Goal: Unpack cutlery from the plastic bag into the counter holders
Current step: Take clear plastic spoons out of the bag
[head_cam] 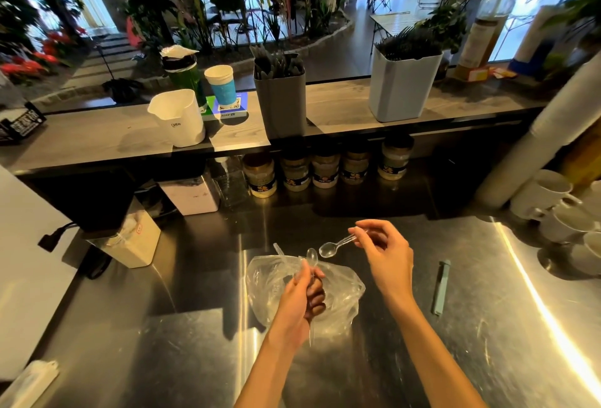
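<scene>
Clear plastic spoon [336, 246], pinched by its handle end between thumb and fingertips of right hand [382, 253], bowl pointing left and hanging free above plastic bag [338, 297]. Likely weighing almost nothing; thin, stiff but brittle, snapping if bent at the neck; smooth and slippery, hence calling for a light pinch along the flat handle, not on the bowl. Transparent against the shiny steel counter [487, 326], so easily being lost from sight.

Second clear spoon [311, 259], standing bowl-up in left hand [300, 298], fingers curling round its handle, handle tip protruding below the palm. Whether further pieces are being gripped in the same fist: cannot tell.

Plastic bag lying crumpled on the counter directly beneath and behind left hand, touching it; soft, thin, collapsing under any pull, therefore needing steadying while pieces are drawn out. A clear strip rising at its upper left edge, possibly another utensil or a bag handle; not resolvable.

Counter holders standing well apart from both hands, on the raised wooden shelf [341, 105] beyond: white holder [179, 118] at left, grey holder [281, 101] at centre carrying dark cutlery, pale blue holder [403, 85] at right carrying dark forks. Reaching up and forward over the shelf edge judged necessary for delivering either spoon.
</scene>
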Action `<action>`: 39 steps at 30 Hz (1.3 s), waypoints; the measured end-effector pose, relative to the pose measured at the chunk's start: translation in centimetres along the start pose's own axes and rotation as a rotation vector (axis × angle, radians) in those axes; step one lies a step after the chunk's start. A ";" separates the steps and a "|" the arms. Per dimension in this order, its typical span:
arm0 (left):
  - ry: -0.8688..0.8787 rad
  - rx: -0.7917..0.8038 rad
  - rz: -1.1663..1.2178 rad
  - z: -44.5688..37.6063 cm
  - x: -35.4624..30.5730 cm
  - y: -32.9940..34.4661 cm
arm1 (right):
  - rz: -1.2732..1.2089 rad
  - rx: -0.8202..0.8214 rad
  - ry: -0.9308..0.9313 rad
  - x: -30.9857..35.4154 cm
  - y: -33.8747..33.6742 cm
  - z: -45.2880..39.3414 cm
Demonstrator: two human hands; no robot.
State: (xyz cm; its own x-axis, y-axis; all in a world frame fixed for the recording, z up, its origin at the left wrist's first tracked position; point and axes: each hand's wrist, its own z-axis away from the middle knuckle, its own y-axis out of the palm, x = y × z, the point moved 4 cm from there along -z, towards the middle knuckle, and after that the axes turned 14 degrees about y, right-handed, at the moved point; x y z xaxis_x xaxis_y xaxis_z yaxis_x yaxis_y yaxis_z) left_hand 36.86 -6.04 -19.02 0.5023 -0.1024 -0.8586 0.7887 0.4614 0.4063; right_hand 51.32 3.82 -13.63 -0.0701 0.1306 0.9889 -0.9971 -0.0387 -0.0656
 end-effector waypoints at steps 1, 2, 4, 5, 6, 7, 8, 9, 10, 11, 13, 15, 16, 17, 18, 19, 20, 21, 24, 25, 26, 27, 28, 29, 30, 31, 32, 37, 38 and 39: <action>0.010 -0.021 0.008 -0.1 -0.1 0.0 | -0.029 0.005 0.028 0.1 0.0 0.0; 0.021 -0.037 0.022 -0.2 -0.3 0.0 | -0.041 0.027 0.062 -0.1 0.1 0.1; 0.046 -0.041 0.004 -0.4 -0.5 0.2 | -0.041 0.104 0.148 -0.9 0.6 0.5; 0.058 -0.036 -0.027 -0.5 -0.6 0.3 | -0.012 0.138 0.184 -1.3 1.0 0.9; 0.078 -0.027 -0.062 -0.4 -0.8 0.5 | 0.032 0.169 0.210 -1.9 1.5 1.1; 0.101 -0.018 -0.104 -0.5 -0.9 0.5 | 0.078 0.207 0.230 -2.4 1.9 1.4; 0.119 -0.013 -0.139 -0.5 -1.2 0.6 | 0.114 0.259 0.250 -2.9 2.4 1.6; 0.130 -0.012 -0.167 -0.6 -1.4 0.5 | 0.148 0.315 0.271 -3.3 2.8 1.7; 0.129 -0.024 -0.166 -0.6 -1.5 0.4 | 0.191 0.361 0.289 -3.6 3.2 1.8; 0.129 -0.036 -0.157 -0.7 -1.7 0.2 | 0.245 0.383 0.287 -3.7 3.4 1.8; 0.123 -0.057 -0.196 -0.9 -1.8 -0.1 | 0.343 0.344 0.224 -3.3 3.3 1.2; 0.106 -0.036 -0.304 -1.3 -1.5 -0.6 | 0.355 0.277 0.119 -1.7 3.4 0.6; 0.091 -0.005 -0.347 -1.5 -1.4 -0.7 | 0.345 0.281 0.076 -0.8 3.7 0.2; 0.083 0.047 -0.386 -1.7 -1.2 -0.7 | 0.349 0.320 0.054 0.0 4.3 -0.2; 0.072 0.095 -0.422 -1.6 -1.2 -0.6 | 0.380 0.385 0.055 0.6 5.1 -0.7; 0.061 0.133 -0.464 -1.7 -0.9 -0.6 | 0.436 0.465 0.077 0.9 6.0 -1.0; 0.044 0.152 -0.503 -1.6 -0.9 -0.6 | 0.497 0.536 0.109 1.0 6.8 -1.3; 0.034 0.160 -0.531 -1.6 -0.8 -0.7 | 0.542 0.586 0.131 1.0 7.4 -1.5; -0.013 0.179 -0.569 -1.4 -0.8 -0.5 | 0.464 0.610 0.104 1.2 8.3 -1.9; -0.030 0.177 -0.555 -1.6 -0.8 -0.7 | 0.400 0.609 0.088 1.3 8.4 -1.9; -0.039 0.165 -0.536 -1.6 -0.9 -0.8 | 0.333 0.600 0.072 1.5 8.3 -1.9; -0.040 0.156 -0.509 -1.9 -0.9 -1.1 | 0.264 0.576 0.057 1.8 8.1 -1.8; -0.039 0.148 -0.478 -1.9 -1.1 -1.3 | 0.191 0.536 0.044 2.2 7.8 -1.9; -0.030 0.140 -0.435 -2.1 -1.0 -1.6 | 0.120 0.484 0.036 2.5 7.3 -2.0; -0.022 0.119 -0.389 -2.0 -1.3 -1.6 | 0.060 0.431 0.034 2.9 6.9 -2.1; -0.011 0.087 -0.325 -2.2 -1.3 -1.7 | 0.014 0.386 0.033 3.1 6.4 -2.0; 0.003 0.045 -0.260 -2.4 -1.4 -1.8 | -0.017 0.355 0.032 3.2 5.9 -1.9; 0.081 -0.123 -0.095 -2.9 -1.5 -2.0 | -0.020 0.293 0.036 1.7 5.1 0.2; 0.079 -0.142 -0.054 -2.8 -1.6 -1.8 | 0.000 0.267 0.023 1.4 5.1 0.7; 0.084 -0.158 -0.022 -2.9 -1.6 -1.6 | 0.028 0.235 -0.003 1.0 5.2 1.1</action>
State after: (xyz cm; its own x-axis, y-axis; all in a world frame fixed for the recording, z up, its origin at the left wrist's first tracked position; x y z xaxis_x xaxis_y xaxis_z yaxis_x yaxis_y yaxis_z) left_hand 33.80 -4.07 -19.16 0.4492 -0.0428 -0.8924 0.7301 0.5933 0.3391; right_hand 46.11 2.62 -12.79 -0.0967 0.1232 0.9877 -0.9604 -0.2722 -0.0601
